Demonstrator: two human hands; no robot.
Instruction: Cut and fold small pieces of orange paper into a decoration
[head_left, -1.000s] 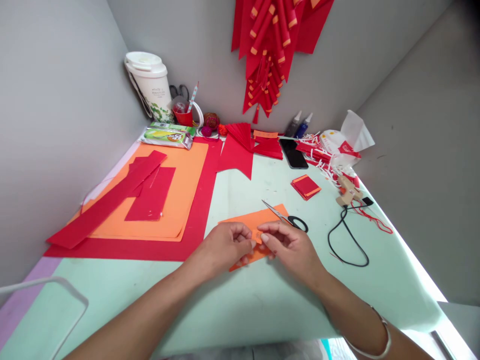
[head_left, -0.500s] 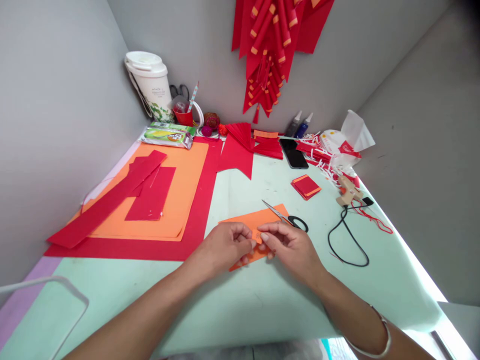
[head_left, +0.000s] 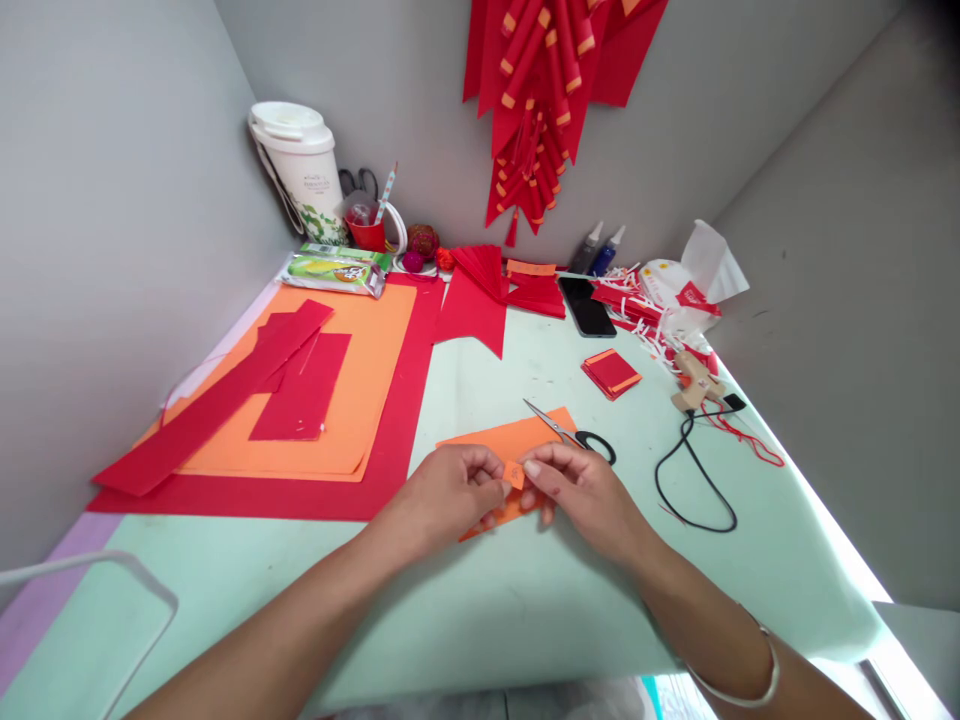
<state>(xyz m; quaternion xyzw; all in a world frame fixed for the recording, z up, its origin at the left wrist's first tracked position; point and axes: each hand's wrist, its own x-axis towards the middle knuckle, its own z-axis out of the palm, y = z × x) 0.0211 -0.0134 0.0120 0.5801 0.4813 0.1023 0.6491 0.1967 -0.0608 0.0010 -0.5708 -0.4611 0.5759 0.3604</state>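
A small orange paper piece point(head_left: 514, 474) with dark marks on it is pinched between my two hands. My left hand point(head_left: 459, 492) closes on its left side, and my right hand point(head_left: 574, 490) has thumb and fingers at its right edge. Beneath both hands lies a larger orange paper sheet point(head_left: 495, 438), partly hidden by them. Scissors with black handles point(head_left: 592, 441) rest across that sheet's upper right corner, blades apart and pointing up and left, just beyond my right hand.
To the left, red strips point(head_left: 300, 390) lie on orange sheets point(head_left: 375, 400) over red paper. A stack of red and orange pieces point(head_left: 611, 374), a phone point(head_left: 589, 307) and a glue gun point(head_left: 697, 380) with its black cord are on the right. A white cup point(head_left: 300, 170) stands behind.
The fingers of my right hand have shifted slightly on the small orange piece, so more of it shows. Everything else stays in place.
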